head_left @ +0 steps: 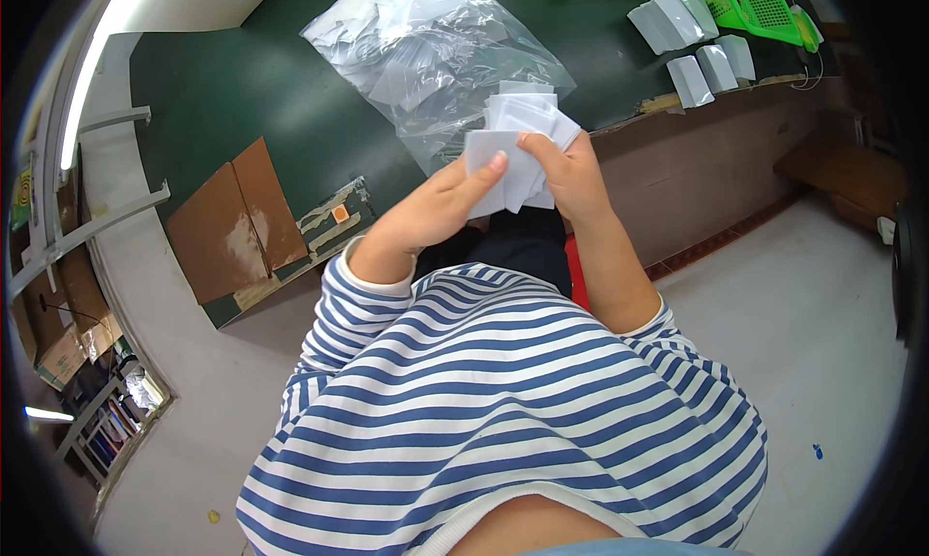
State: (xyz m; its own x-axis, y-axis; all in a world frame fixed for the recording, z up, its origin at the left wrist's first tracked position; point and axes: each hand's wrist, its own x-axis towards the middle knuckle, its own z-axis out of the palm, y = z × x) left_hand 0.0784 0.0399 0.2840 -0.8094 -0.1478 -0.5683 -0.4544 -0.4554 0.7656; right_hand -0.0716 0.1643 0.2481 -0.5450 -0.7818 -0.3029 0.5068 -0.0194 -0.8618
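Dark green surface point(184, 101) before me. On it, clear plastic bag point(416, 53) of white pieces. Brown cardboard sheet point(205, 237) left, at near edge. Green basket point(760, 4) far right; white card stacks point(666, 26) just beside. My left hand point(445, 200) and right hand point(575, 180): half-curled, thumbs on top, gripping fanned white cards point(525, 116) between them, by bag's near end.

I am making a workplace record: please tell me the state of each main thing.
Left hand: holding white cards
Right hand: holding the same cards
White cards: unevenly fanned
Clear bag: lying down, containing white pieces
Green basket: contents unclear
White stacks: grouped near the basket
Brown cardboard: lying flat, stained
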